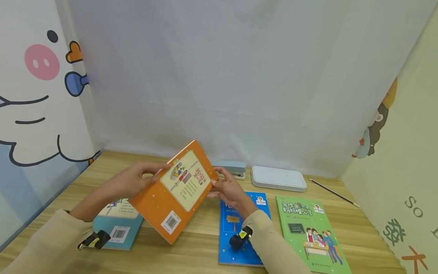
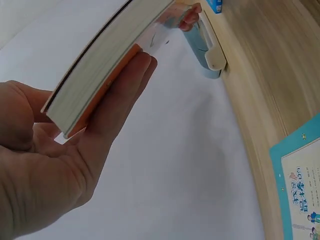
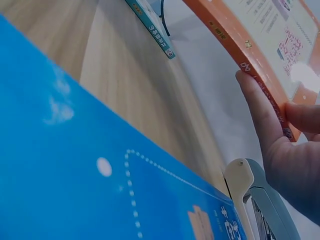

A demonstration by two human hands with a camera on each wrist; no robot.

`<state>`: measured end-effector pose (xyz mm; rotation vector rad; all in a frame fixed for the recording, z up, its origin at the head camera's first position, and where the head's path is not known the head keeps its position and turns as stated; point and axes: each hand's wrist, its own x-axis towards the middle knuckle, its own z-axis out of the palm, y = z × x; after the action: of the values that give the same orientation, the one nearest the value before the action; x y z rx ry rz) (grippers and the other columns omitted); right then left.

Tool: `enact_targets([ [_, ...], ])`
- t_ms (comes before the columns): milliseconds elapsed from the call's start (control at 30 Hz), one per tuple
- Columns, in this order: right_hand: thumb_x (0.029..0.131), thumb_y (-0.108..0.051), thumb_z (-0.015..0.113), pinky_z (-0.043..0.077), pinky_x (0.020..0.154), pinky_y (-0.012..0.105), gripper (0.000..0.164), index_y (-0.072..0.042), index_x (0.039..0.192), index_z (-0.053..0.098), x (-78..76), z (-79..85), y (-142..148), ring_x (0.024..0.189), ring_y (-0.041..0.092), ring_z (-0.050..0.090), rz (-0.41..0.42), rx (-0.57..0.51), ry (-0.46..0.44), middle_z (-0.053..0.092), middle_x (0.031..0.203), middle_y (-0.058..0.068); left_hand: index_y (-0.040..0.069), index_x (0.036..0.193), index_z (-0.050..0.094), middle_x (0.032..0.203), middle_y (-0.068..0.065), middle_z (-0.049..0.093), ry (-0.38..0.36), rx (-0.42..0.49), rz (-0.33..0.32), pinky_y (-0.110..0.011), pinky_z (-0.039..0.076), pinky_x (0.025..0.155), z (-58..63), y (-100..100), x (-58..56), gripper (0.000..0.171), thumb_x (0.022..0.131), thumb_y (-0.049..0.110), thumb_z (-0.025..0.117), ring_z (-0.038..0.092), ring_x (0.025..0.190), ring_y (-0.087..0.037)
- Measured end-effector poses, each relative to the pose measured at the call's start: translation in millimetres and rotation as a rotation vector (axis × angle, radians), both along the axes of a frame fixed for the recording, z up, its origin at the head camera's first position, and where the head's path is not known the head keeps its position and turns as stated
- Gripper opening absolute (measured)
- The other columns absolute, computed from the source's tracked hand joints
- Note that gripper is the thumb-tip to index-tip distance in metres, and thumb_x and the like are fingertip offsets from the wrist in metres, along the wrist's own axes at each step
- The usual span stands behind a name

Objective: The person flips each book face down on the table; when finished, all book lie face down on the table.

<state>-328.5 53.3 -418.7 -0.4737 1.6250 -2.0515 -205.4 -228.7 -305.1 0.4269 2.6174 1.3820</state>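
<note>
An orange book (image 1: 154,201) is held up tilted above the table, its back cover with barcode facing the head camera. My left hand (image 1: 131,180) grips its upper left edge; in the left wrist view the thumb and fingers (image 2: 117,95) lie on either side of the page block. At the book's right edge, my right hand (image 1: 229,190) pinches the spine side, as the right wrist view shows with its thumb (image 3: 302,117) on the cover. Below the left arm lies a teal book (image 1: 133,226), partly hidden. A blue book (image 1: 227,243) lies under the right wrist.
A green book (image 1: 294,243) lies at the right. Toward the back stand a blue-grey stapler (image 1: 232,166) and a white case (image 1: 278,178), with a thin dark stick (image 1: 333,192) beside them. A pale curtain (image 1: 239,76) rises behind the wooden table (image 1: 191,255).
</note>
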Motion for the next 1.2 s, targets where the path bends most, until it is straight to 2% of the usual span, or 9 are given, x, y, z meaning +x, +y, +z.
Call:
enact_targets([
  [100,0.104,0.003,0.042,0.063,0.077,0.036,0.04,-0.015,0.139,0.046,-0.3,3.0,1.8,0.091,0.021,0.072,0.001,0.025,0.002,0.064,0.116,0.016,0.004,0.149,0.045,0.146,-0.035,0.043,0.036,-0.026,0.014,-0.033,0.056,0.07,-5.0,-0.4,-0.8,0.047,0.103,0.001,0.048,0.064,0.082,-0.02],
  [233,0.104,0.001,0.044,0.062,0.079,0.039,0.044,-0.013,0.145,0.044,-1.1,7.3,4.0,0.088,0.021,0.073,-0.014,0.078,0.014,0.066,0.112,0.014,0.004,0.148,0.046,0.149,-0.035,0.04,0.038,-0.021,0.036,-0.032,0.054,0.072,-12.2,-1.8,-1.4,0.046,0.102,0.0,0.048,0.063,0.087,-0.022],
  [500,0.1,0.001,0.053,0.06,0.089,0.045,0.052,-0.013,0.149,0.044,-3.7,9.1,7.2,0.091,0.021,0.072,-0.033,0.115,0.016,0.064,0.119,0.017,0.0,0.151,0.04,0.158,-0.032,0.029,-0.013,0.12,0.041,-0.029,0.054,0.077,-32.5,-8.8,-1.6,0.049,0.102,-0.002,0.047,0.057,0.113,-0.034],
  [633,0.096,0.003,0.059,0.058,0.094,0.045,0.067,-0.017,0.155,0.035,-2.8,8.7,8.7,0.096,0.02,0.07,-0.036,0.108,0.027,0.059,0.128,0.021,0.0,0.154,0.033,0.155,-0.035,0.029,-0.071,0.263,0.05,-0.032,0.059,0.07,-42.3,-9.8,-0.3,0.051,0.104,0.0,0.045,0.066,0.099,-0.026],
  [700,0.096,0.003,0.061,0.058,0.093,0.045,0.074,-0.022,0.158,0.029,-2.4,8.8,9.1,0.098,0.02,0.068,-0.03,0.105,0.046,0.055,0.134,0.022,0.0,0.155,0.031,0.152,-0.037,0.032,-0.088,0.317,0.053,-0.029,0.058,0.063,-47.5,-9.5,0.5,0.052,0.105,0.001,0.044,0.066,0.085,-0.018],
  [800,0.094,0.005,0.062,0.06,0.089,0.045,0.082,-0.029,0.159,0.025,-2.3,9.9,9.5,0.102,0.023,0.066,-0.021,0.106,0.084,0.047,0.143,0.022,0.001,0.155,0.03,0.148,-0.037,0.037,-0.089,0.351,0.073,-0.025,0.048,0.054,-54.3,-7.1,1.8,0.053,0.105,0.002,0.045,0.058,0.073,-0.01],
  [867,0.093,0.007,0.062,0.061,0.085,0.046,0.082,-0.028,0.158,0.027,-2.9,10.7,9.8,0.106,0.026,0.064,-0.011,0.112,0.108,0.042,0.148,0.021,0.001,0.155,0.03,0.145,-0.036,0.04,-0.089,0.357,0.098,-0.025,0.045,0.053,-57.8,-4.5,2.8,0.053,0.105,0.002,0.045,0.054,0.072,-0.009],
  [1033,0.092,0.006,0.063,0.062,0.082,0.042,0.074,-0.017,0.156,0.033,-3.9,11.5,12.0,0.112,0.028,0.06,0.019,0.17,0.165,0.038,0.152,0.019,0.003,0.157,0.026,0.136,-0.031,0.045,-0.146,0.382,0.138,-0.03,0.056,0.061,-62.8,1.5,5.6,0.054,0.105,0.001,0.042,0.064,0.083,-0.013],
  [1200,0.092,0.003,0.064,0.062,0.083,0.042,0.07,-0.015,0.155,0.037,-3.4,9.6,14.9,0.111,0.028,0.061,0.032,0.232,0.171,0.04,0.15,0.019,0.001,0.157,0.025,0.144,-0.036,0.038,-0.192,0.358,0.123,-0.034,0.059,0.067,-67.0,1.6,5.4,0.056,0.104,0.0,0.043,0.067,0.087,-0.016],
])
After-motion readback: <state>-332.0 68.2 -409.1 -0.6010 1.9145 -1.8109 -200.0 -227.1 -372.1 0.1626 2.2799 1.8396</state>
